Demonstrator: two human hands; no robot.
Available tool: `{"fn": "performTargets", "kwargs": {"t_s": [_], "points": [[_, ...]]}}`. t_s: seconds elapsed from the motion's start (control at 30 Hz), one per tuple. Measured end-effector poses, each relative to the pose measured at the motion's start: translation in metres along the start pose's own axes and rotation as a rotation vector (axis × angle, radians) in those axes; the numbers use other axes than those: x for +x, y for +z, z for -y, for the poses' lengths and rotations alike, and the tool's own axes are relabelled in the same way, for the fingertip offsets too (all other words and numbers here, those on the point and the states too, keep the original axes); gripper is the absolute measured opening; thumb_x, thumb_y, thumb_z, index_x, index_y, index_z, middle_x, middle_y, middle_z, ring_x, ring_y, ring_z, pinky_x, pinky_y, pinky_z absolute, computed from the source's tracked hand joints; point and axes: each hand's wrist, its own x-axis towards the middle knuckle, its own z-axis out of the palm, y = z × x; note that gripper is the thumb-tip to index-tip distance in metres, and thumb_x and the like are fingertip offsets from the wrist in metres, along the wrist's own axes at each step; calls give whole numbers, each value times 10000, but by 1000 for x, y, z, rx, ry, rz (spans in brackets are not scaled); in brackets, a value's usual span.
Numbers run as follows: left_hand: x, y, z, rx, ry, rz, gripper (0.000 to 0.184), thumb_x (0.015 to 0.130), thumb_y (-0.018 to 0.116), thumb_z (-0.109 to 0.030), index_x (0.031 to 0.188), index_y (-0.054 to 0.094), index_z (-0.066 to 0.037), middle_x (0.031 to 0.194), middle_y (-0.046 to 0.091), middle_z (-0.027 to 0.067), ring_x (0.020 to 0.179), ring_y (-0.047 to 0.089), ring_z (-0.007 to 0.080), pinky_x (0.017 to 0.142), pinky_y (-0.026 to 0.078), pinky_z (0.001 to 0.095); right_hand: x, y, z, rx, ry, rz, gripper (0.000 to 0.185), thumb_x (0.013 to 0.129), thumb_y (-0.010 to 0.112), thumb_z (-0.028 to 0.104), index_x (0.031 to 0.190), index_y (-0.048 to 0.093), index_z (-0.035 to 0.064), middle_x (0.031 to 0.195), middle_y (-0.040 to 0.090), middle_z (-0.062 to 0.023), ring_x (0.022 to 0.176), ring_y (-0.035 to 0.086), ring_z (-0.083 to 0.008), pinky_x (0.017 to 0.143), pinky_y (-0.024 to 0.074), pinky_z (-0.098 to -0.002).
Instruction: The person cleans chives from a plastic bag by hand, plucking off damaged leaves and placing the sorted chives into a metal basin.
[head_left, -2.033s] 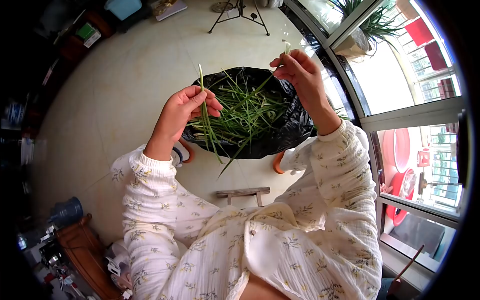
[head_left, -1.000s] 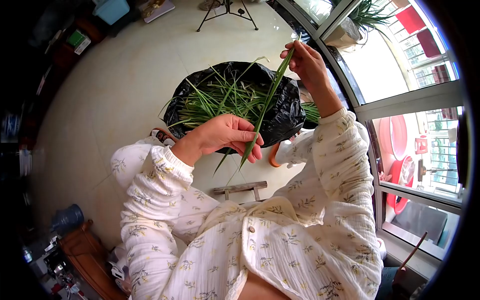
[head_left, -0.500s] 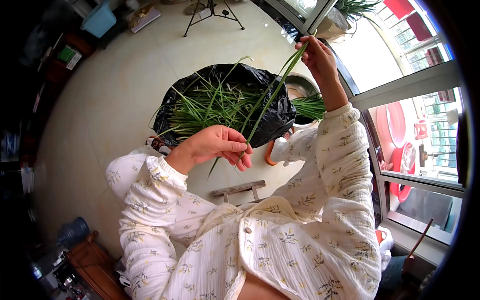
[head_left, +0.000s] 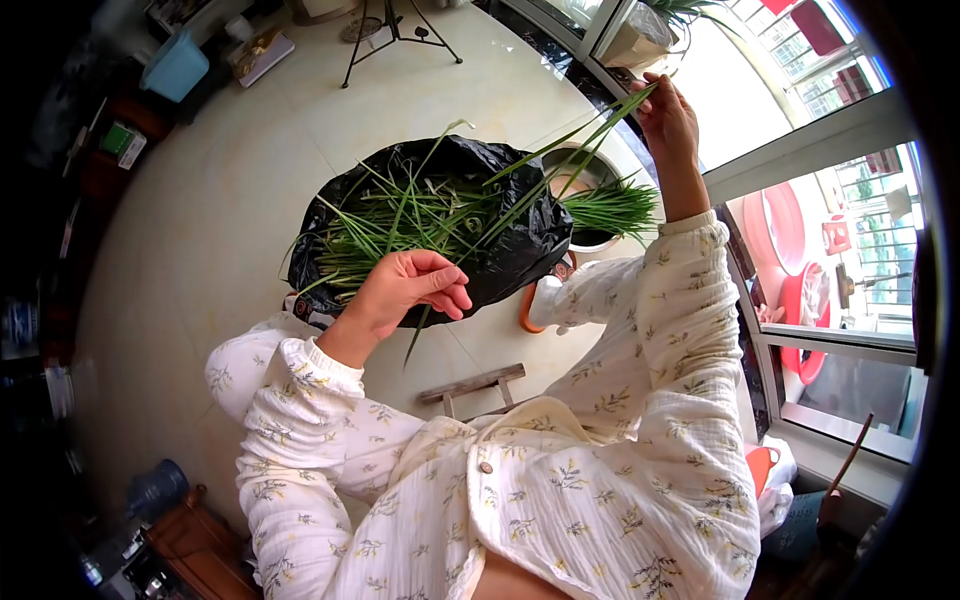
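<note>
My right hand [head_left: 668,112] is raised at the upper right, thumb and fingers pinched on the ends of a few long green stalks [head_left: 590,137], whose other ends slope down towards the bag. My left hand [head_left: 418,285] is in front of the bag, thumb pressed towards curled fingers; what it holds, if anything, is hidden. Beneath it a green leaf tip [head_left: 413,342] hangs down. Many loose green stalks [head_left: 400,215] lie in an open black plastic bag [head_left: 525,260]. Right of the bag, a bunch of green stalks [head_left: 615,208] lies across a round metal basin [head_left: 578,165].
A small wooden stool [head_left: 472,385] stands on the tiled floor between my legs. Beyond the bag are black stand legs [head_left: 395,42] and a blue tub [head_left: 175,66]. A window frame [head_left: 820,135] runs along the right side.
My right hand has moved away to the right with the stalks, and their lower ends have left my left hand. The basin and bunch have come fully into view as the camera shifted.
</note>
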Motion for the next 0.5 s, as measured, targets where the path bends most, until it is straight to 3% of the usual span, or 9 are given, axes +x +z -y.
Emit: {"fn": "performTargets", "kwargs": {"t_s": [0.27,0.5], "points": [[19,-1,6,-106,399,-370,191,921,558,-174,947,630,1,777,663,86,669,647,151,619,544,258,-10,-12,3,56,-35,-44,257,976,450,198,988,581,-22,856,656,-165,619,525,-123,577,444,-219],[34,-20,11,-268,511,-547,198,930,553,-210,947,635,-31,765,660,41,660,626,107,620,506,235,-8,4,5,104,-82,-84,249,981,431,191,995,568,-16,858,649,-147,617,530,-127,563,437,-221]]}}
